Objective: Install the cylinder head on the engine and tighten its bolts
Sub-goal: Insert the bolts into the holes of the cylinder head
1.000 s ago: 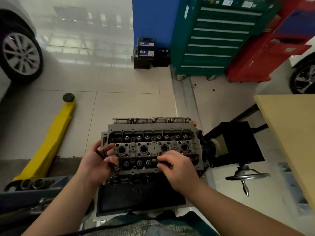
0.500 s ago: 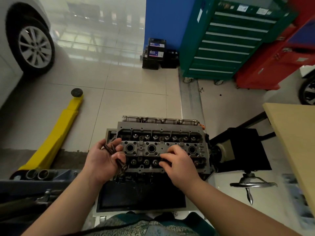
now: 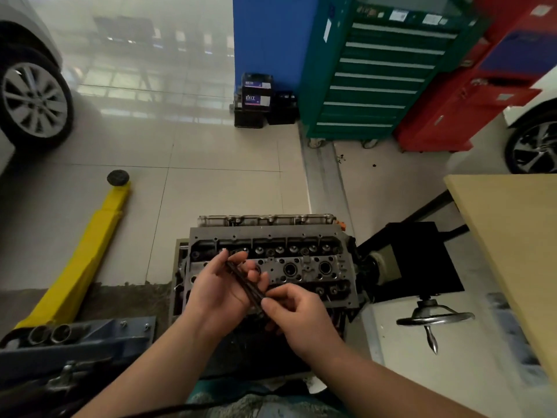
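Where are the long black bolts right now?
The bolts lie in the left hand, just above the cylinder head, low in the head view; the right hand pinches their near end.

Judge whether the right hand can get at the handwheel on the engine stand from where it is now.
Probably yes. The handwheel sits out in the open to the right of the cylinder head, with nothing between it and the right hand. But that hand is pinching the bolts held in the left hand.

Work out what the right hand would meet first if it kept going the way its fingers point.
Probably the dark bolts held in the left hand; the right hand already pinches their near end.
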Demonstrator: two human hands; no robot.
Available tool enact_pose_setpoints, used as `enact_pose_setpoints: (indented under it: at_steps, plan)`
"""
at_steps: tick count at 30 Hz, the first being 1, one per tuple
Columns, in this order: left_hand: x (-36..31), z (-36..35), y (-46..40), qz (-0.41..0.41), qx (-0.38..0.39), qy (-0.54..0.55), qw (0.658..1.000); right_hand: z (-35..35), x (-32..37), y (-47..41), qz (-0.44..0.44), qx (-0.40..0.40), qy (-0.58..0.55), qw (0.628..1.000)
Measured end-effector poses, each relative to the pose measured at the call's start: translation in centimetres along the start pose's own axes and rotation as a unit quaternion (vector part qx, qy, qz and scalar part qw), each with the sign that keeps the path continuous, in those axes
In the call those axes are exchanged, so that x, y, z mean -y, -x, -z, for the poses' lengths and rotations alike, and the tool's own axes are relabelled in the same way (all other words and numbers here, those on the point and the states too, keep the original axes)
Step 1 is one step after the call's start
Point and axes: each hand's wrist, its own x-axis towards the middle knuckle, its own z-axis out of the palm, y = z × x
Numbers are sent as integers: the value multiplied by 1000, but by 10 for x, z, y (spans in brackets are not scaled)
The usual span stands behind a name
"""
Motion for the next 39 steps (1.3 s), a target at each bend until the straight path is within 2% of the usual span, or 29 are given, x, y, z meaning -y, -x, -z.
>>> enact_pose_setpoints:
  at_steps: [4,7,11,14,19,26,30,39]
  plan:
    - [14,-4,-6,7,22,-15,1000,25,-14,8,8,-67,-49,997]
    - [18,-4,-12,-14,6,-39,999,55,-20,13,43,-123,-70,989]
    - [13,-7,-21,-30,-36,-53,997,108,-23,19,118,-217,-24,969]
    - [9,-9,-26,-35,-64,-44,996,130,-28,21,176,-208,101,957]
    - [7,-11,-32,-41,-76,-20,996,125,-41,9,236,-176,188,937]
    - [5,-2,-34,-55,-81,-14,995,114,-39,-5,289,-142,233,918]
    - [3,0,-30,-60,-79,-6,995,110,-43,-7,292,-107,260,914]
    - [-1,0,-26,-66,-72,4,995,99,-42,-13,297,-81,305,901]
